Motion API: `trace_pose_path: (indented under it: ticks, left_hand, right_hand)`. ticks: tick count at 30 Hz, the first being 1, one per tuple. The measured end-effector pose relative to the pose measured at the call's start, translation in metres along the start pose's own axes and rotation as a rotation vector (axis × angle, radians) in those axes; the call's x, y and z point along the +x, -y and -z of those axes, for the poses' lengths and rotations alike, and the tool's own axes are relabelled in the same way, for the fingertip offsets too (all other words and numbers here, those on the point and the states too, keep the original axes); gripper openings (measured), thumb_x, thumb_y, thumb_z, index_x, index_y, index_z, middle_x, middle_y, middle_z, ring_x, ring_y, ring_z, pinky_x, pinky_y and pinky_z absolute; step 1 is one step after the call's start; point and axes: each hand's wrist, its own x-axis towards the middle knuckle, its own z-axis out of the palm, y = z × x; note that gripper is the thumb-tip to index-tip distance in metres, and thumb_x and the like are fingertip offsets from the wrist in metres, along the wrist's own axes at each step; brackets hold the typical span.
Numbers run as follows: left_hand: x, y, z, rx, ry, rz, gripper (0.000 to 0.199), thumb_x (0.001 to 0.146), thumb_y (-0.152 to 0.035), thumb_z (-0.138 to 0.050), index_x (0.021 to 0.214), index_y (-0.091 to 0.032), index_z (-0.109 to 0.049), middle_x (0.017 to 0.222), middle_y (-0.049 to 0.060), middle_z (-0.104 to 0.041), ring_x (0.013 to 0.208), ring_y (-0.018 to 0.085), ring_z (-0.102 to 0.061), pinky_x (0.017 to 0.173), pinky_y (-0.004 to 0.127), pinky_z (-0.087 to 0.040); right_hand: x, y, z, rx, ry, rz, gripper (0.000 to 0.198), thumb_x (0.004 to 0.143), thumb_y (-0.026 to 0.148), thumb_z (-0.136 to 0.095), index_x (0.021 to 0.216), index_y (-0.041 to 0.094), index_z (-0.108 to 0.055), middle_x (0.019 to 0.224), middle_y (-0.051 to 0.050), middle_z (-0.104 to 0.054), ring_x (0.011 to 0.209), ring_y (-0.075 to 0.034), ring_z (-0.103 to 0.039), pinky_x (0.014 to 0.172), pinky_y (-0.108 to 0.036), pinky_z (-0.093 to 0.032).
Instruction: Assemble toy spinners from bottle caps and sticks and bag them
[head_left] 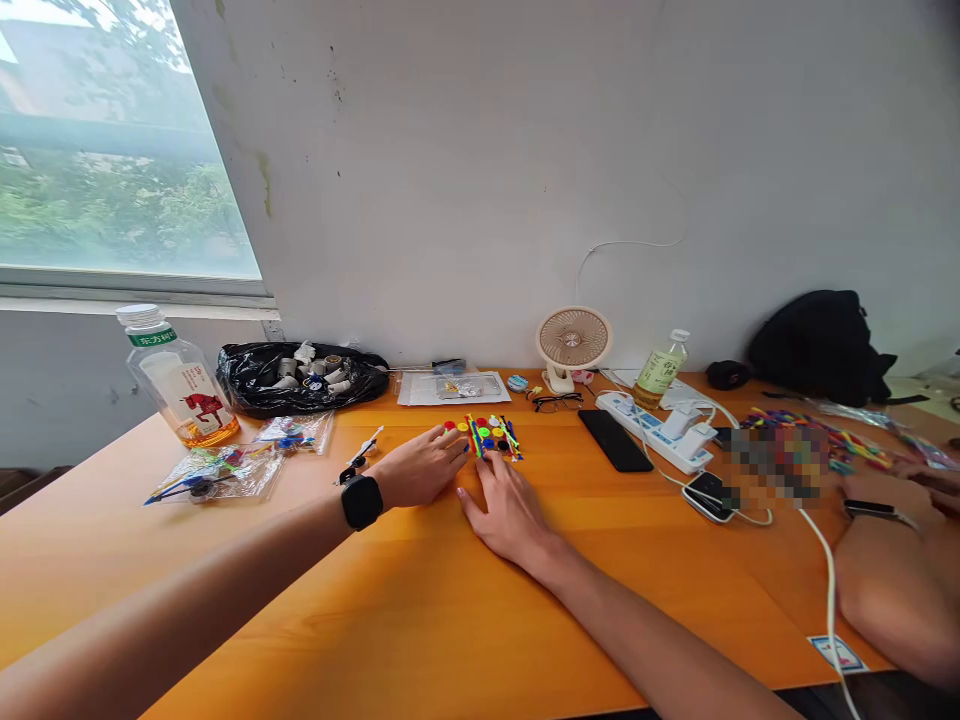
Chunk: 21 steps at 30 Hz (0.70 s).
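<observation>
My left hand [424, 468], with a black smartwatch on its wrist, reaches over the table to the left edge of a group of small colourful plastic pieces. Its fingers are drawn together, and a small dark-blue piece [466, 448] shows at the fingertips. My right hand [511, 512] rests just in front of the group, thumb apart from the fingers, its fingertips touching or close to the nearest pieces. In the group are round discs, such as a yellow disc [496, 432] and a black disc [502, 445], between multicoloured strips [475, 436].
To the left lie clear bags of parts [217, 475], a tea bottle [176, 380] and a black plastic bag [247, 385]. Behind stand a fan [574, 340] and glasses [556, 402]. Rightward are a phone [615, 440], a power strip [652, 430], cables and another person's arm [892, 570].
</observation>
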Motion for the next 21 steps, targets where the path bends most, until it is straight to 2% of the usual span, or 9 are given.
trace_pose_path:
  ticks: [5, 9, 12, 18, 21]
  left_hand:
    - [0.002, 0.000, 0.006, 0.082, 0.009, -0.092, 0.030, 0.102, -0.030, -0.056, 0.118, -0.009, -0.070, 0.129, 0.020, -0.068, 0.131, 0.033, -0.056, 0.114, 0.047, -0.038]
    - [0.003, 0.000, 0.010, 0.100, 0.010, -0.130, 0.025, 0.102, -0.026, -0.055, 0.115, -0.011, -0.071, 0.129, 0.019, -0.069, 0.133, 0.031, -0.055, 0.116, 0.046, -0.038]
    - [0.002, 0.001, 0.010, 0.059, 0.009, -0.130, 0.021, 0.100, -0.026, -0.059, 0.112, -0.015, -0.072, 0.128, 0.017, -0.070, 0.133, 0.030, -0.056, 0.114, 0.044, -0.039]
    - [0.001, 0.004, 0.010, 0.024, 0.018, -0.120, 0.021, 0.099, -0.027, -0.061, 0.116, -0.016, -0.070, 0.135, 0.016, -0.068, 0.137, 0.030, -0.053, 0.117, 0.046, -0.035]
    - [0.001, 0.001, 0.015, -0.025, 0.027, -0.069, 0.018, 0.099, -0.024, -0.061, 0.113, -0.017, -0.069, 0.125, 0.014, -0.071, 0.131, 0.031, -0.057, 0.110, 0.046, -0.041]
  right_hand:
    - [-0.001, -0.001, 0.002, 0.000, 0.000, 0.003, 0.044, 0.103, 0.042, -0.054, 0.131, 0.010, -0.064, 0.140, -0.023, -0.057, 0.120, -0.035, -0.064, 0.103, -0.046, -0.051]
    - [-0.001, -0.002, 0.001, 0.014, -0.011, 0.021, 0.040, 0.102, 0.041, -0.055, 0.128, 0.012, -0.064, 0.137, -0.021, -0.058, 0.116, -0.034, -0.065, 0.101, -0.046, -0.052]
    - [0.000, -0.003, 0.001, 0.049, -0.010, 0.033, 0.036, 0.102, 0.041, -0.056, 0.124, 0.013, -0.064, 0.134, -0.019, -0.059, 0.113, -0.033, -0.065, 0.100, -0.046, -0.052]
    - [0.003, -0.007, 0.000, 0.244, -0.050, 0.033, 0.026, 0.102, 0.039, -0.060, 0.119, 0.019, -0.065, 0.128, -0.012, -0.060, 0.112, -0.027, -0.067, 0.102, -0.040, -0.053]
    - [0.005, -0.011, -0.003, 0.347, -0.086, 0.028, 0.025, 0.100, 0.036, -0.063, 0.119, 0.019, -0.065, 0.129, -0.013, -0.058, 0.108, -0.026, -0.067, 0.099, -0.041, -0.055]
